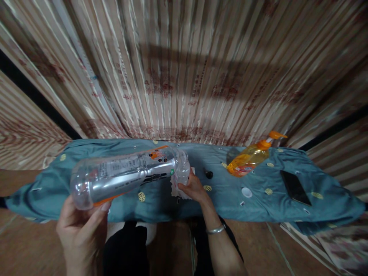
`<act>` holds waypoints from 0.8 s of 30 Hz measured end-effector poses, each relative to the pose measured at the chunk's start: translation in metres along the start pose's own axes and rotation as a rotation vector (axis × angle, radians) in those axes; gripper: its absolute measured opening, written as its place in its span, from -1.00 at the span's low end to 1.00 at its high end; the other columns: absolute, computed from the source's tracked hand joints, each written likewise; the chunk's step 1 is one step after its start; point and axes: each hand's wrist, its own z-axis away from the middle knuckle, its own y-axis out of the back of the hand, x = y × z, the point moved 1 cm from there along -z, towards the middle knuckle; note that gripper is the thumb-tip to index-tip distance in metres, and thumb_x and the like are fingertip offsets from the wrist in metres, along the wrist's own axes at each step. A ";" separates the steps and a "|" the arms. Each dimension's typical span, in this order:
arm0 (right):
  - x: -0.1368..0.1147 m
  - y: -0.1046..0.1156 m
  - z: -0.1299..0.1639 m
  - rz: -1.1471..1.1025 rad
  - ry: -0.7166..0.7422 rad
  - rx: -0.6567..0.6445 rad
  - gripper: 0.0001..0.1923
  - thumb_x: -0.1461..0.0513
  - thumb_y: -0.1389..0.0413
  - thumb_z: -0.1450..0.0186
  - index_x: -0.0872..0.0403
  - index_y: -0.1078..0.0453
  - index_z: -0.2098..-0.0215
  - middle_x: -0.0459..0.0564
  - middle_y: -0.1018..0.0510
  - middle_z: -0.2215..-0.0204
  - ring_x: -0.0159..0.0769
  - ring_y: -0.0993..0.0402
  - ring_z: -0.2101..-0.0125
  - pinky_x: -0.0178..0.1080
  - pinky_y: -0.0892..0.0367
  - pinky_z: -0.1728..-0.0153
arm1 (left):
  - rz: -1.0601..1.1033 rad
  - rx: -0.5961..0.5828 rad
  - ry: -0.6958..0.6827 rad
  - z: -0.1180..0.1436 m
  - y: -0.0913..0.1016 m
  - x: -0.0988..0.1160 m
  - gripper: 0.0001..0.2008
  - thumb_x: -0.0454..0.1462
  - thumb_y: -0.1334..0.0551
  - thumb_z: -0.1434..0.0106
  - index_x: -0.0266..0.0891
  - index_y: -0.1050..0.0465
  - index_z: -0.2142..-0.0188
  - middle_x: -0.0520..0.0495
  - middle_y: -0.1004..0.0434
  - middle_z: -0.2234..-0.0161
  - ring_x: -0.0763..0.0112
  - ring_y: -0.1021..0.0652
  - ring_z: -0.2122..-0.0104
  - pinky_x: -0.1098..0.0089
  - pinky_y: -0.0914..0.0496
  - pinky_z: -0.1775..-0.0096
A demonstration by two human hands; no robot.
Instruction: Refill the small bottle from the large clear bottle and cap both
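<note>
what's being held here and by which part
A clear plastic bottle, lying sideways above the cloth-covered table. The left hand grips its base end; the right hand holds the neck end, with a white cloth against it.

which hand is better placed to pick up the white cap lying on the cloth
Right, probably. The right hand is at the mouth of the plastic bottle, nearer the white cap. The left hand grips the bottle's base, far from it.

I see a clear, glossy plastic bottle (126, 174), a matt teal cloth (230, 191) with soft creases, a shiny orange plastic pump bottle (250, 159), a glossy black phone (295, 188), and a polished metal bangle (215, 229).
</note>
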 end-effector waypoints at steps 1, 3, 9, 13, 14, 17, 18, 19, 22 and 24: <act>0.000 0.000 0.000 -0.003 -0.009 -0.002 -0.29 0.30 -0.20 -0.09 0.03 -0.20 -0.21 -0.03 -0.63 0.14 -0.12 -0.60 0.18 -0.12 -0.46 0.08 | -0.004 0.004 0.008 0.001 0.001 -0.001 -0.60 -0.32 -0.50 0.19 0.02 -0.62 0.28 0.01 -0.65 0.21 -0.08 -0.58 -0.03 -0.27 -0.24 -0.23; -0.001 0.000 0.000 -0.002 -0.020 0.004 -0.29 0.30 -0.22 -0.09 0.03 -0.21 -0.21 -0.02 -0.63 0.12 -0.10 -0.60 0.16 -0.11 -0.46 0.06 | -0.011 0.002 0.014 0.002 0.003 -0.002 -0.57 -0.30 -0.51 0.17 0.03 -0.62 0.24 0.00 -0.65 0.19 -0.08 -0.58 -0.05 -0.27 -0.22 -0.25; 0.003 -0.001 0.001 0.017 0.009 0.022 -0.32 0.29 -0.21 -0.10 0.02 -0.23 -0.20 -0.02 -0.62 0.10 -0.10 -0.59 0.14 -0.09 -0.46 0.05 | -0.033 0.004 0.014 0.005 0.003 -0.004 -0.57 -0.27 -0.50 0.12 0.07 -0.62 0.19 0.02 -0.65 0.11 -0.08 -0.56 -0.09 -0.24 -0.22 -0.25; 0.005 -0.002 0.000 0.011 0.025 0.020 -0.32 0.28 -0.22 -0.10 0.04 -0.24 -0.20 0.01 -0.62 0.07 -0.09 -0.58 0.11 -0.07 -0.44 0.01 | -0.045 -0.007 0.015 0.006 0.000 -0.003 -0.54 -0.25 -0.48 0.10 0.12 -0.62 0.14 0.01 -0.64 0.07 -0.06 -0.57 -0.08 -0.21 -0.27 -0.23; 0.006 -0.002 0.000 0.009 0.021 0.021 -0.31 0.28 -0.22 -0.10 0.04 -0.24 -0.20 0.00 -0.62 0.08 -0.10 -0.58 0.12 -0.07 -0.44 0.02 | -0.045 -0.007 0.016 0.006 0.000 -0.003 -0.53 -0.24 -0.48 0.10 0.12 -0.61 0.13 0.02 -0.65 0.07 -0.04 -0.58 -0.07 -0.20 -0.28 -0.22; 0.006 -0.002 0.000 -0.001 0.014 0.016 -0.30 0.28 -0.21 -0.10 0.04 -0.22 -0.22 -0.01 -0.63 0.11 -0.11 -0.59 0.16 -0.08 -0.45 0.04 | -0.036 0.012 0.034 0.005 0.001 -0.004 -0.53 -0.25 -0.48 0.12 0.13 -0.62 0.15 0.05 -0.65 0.15 0.05 -0.62 0.02 -0.15 -0.30 -0.22; 0.006 -0.002 0.000 -0.002 0.014 0.015 -0.29 0.27 -0.21 -0.11 0.05 -0.21 -0.23 -0.01 -0.63 0.11 -0.12 -0.59 0.16 -0.08 -0.46 0.05 | -0.032 0.020 0.040 0.005 0.002 -0.005 -0.53 -0.26 -0.49 0.13 0.13 -0.62 0.16 0.07 -0.65 0.17 0.08 -0.62 0.04 -0.13 -0.31 -0.22; 0.006 -0.002 0.000 -0.001 0.016 0.015 -0.28 0.27 -0.22 -0.11 0.05 -0.21 -0.23 -0.01 -0.63 0.11 -0.11 -0.59 0.15 -0.08 -0.46 0.04 | -0.031 0.027 0.045 0.006 0.002 -0.005 -0.53 -0.26 -0.49 0.14 0.13 -0.62 0.17 0.07 -0.66 0.18 0.09 -0.62 0.04 -0.10 -0.31 -0.22; 0.006 -0.002 0.000 0.011 0.015 0.030 -0.30 0.26 -0.22 -0.10 0.05 -0.23 -0.22 0.00 -0.62 0.10 -0.10 -0.58 0.13 -0.07 -0.45 0.03 | -0.031 0.035 0.060 0.006 0.001 -0.005 -0.51 -0.25 -0.50 0.16 0.14 -0.62 0.16 0.06 -0.66 0.14 0.05 -0.59 -0.02 -0.08 -0.29 -0.23; 0.007 -0.002 -0.001 0.015 0.014 0.034 -0.31 0.26 -0.21 -0.09 0.06 -0.24 -0.21 0.02 -0.61 0.09 -0.10 -0.58 0.12 -0.06 -0.45 0.02 | -0.028 0.044 0.076 0.007 0.000 -0.004 -0.50 -0.25 -0.51 0.18 0.12 -0.63 0.17 0.04 -0.66 0.13 0.03 -0.59 -0.03 -0.08 -0.28 -0.24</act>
